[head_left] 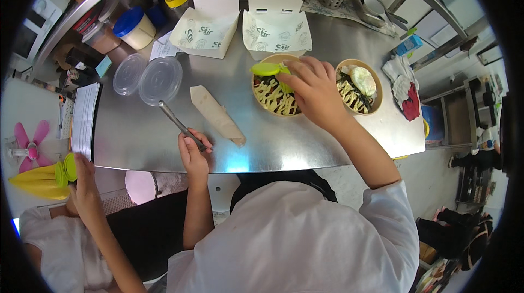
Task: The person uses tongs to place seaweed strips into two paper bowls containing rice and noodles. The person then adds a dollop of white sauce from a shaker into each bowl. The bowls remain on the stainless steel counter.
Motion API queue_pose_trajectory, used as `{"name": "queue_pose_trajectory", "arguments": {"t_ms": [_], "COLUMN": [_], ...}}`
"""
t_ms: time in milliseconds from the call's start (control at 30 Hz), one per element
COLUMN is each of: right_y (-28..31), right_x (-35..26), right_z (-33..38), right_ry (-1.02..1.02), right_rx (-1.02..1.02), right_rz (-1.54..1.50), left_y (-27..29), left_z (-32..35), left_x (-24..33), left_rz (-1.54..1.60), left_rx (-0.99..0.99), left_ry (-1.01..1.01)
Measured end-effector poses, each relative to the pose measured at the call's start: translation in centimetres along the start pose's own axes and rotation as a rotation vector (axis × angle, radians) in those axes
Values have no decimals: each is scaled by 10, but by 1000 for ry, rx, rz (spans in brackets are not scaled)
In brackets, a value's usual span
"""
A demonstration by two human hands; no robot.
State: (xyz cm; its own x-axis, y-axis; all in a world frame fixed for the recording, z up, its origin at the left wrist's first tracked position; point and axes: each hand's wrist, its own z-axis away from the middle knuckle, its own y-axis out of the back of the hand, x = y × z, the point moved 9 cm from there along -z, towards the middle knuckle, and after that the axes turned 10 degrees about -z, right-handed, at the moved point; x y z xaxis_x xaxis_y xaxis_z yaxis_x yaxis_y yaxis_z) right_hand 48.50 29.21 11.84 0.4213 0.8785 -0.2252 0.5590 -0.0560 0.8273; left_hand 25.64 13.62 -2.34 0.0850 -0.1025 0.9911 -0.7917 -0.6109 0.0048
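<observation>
My right hand [314, 88] reaches over the left of two round bowls [262, 108], its fingers closed on a lime-green flip-top cap [266, 69]; whatever is under the cap is hidden by the hand. That bowl holds dark strips with zigzags of pale yellow sauce [278, 101]. To its right stands the second bowl [377, 102], with similar sauced strips and a fried egg [363, 81]. At the table's front edge my left hand [194, 148] grips slim metal tongs [177, 119], pointing up and left. A folded paper sleeve [215, 111] lies beyond that hand.
Two open white takeaway boxes [278, 33] stand behind the bowls. Clear plastic lids [160, 80], a blue-lidded tub [134, 26] and a clipboard [84, 121] are at left. A co-worker's hand [86, 186] holds a green-capped yellow bottle [38, 181]. Cloths [401, 85] lie right.
</observation>
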Motion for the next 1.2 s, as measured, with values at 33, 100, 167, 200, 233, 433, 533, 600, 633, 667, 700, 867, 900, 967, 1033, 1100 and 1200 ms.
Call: {"name": "queue_pose_trajectory", "arguments": {"t_ms": [33,100,167,200,233,433,533,600,633,667,700,867,900,967,1033,1100,1200], "right_y": [2,6,1,0,3,31,42,48,48,45,41,1,-9,-30,-46,-60,-74], "right_x": [2,6,6,6,7,18,25,38,43,42,38,15,7,-11,-30,-49,-71], "right_z": [-3,-8,-10,-10,-7,20,35,52,62,73,84,129,133,128,115,100,75], "right_ry": [-4,-7,44,63,59,-36,-195,-380,-466,-509,-545,-616,-603,-516,-393,-280,-140], "right_rx": [37,103,43,12,20,24,80,185,237,220,202,151,120,99,56,-5,-72], "right_rz": [15,50,-1,-20,0,12,-245,-579,-752,-873,-999,-1247,-1189,-1221,-1199,-1095,-1052], "left_y": [1,1,3,3,3,-18,-48,-88,-109,-129,-148,-185,-193,-202,-199,-176,-114], "left_z": [-1,0,1,1,1,-4,-5,12,22,32,40,26,20,17,18,11,-12], "left_x": [0,-4,-7,-7,-7,44,144,208,226,237,240,279,282,280,273,257,189], "left_rz": [10,36,40,30,31,109,-369,-832,-1062,-1267,-1392,-1050,-973,-858,-770,-641,-277], "left_rx": [-2,7,16,18,22,-101,-244,-350,-374,-377,-439,-262,-245,-303,-341,-338,-248], "left_ry": [-8,7,15,16,9,-9,-421,-912,-1116,-1318,-1456,-1548,-1625,-1599,-1555,-1370,-805]}}
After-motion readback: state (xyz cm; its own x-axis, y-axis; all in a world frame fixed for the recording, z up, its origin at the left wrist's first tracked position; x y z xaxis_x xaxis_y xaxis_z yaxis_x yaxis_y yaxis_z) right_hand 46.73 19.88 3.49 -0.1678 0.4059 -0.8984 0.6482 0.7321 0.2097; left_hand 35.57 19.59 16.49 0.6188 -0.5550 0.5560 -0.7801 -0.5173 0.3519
